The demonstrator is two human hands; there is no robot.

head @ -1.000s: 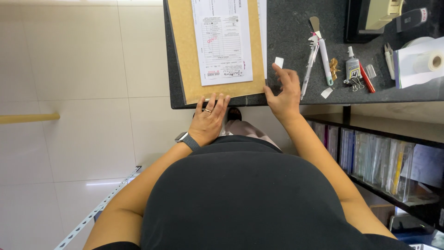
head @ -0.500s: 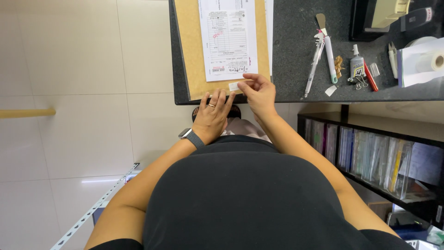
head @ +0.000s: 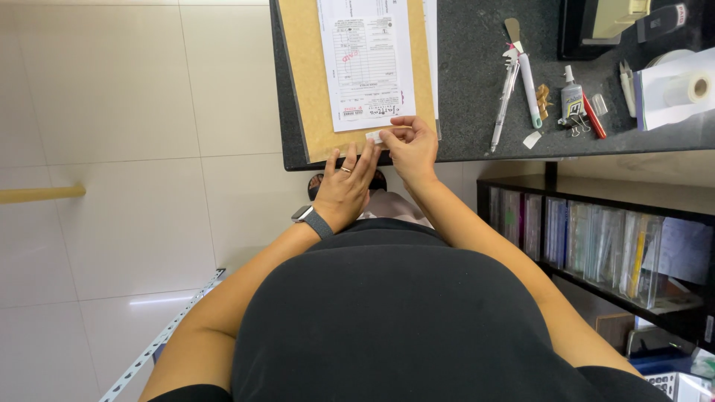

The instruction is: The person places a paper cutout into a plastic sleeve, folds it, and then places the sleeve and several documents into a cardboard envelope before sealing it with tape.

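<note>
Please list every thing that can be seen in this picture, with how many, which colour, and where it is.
counter: one, dark speckled, top of view
brown envelope: one, tan, on the counter's left part
printed form: one, white, lying on the envelope
small white strip: one, at the form's near edge, between both hands
pens: several, white, right of the envelope
correction fluid bottle: one, white, right of the pens
binder clips: a few, gold, beside the bottle
paper roll: one, white, far right
shelf of folders: one, dark, under the counter
watch: one, grey, left wrist
left hand: flat on the envelope's edge
right hand: fingertips pinching the strip
</note>
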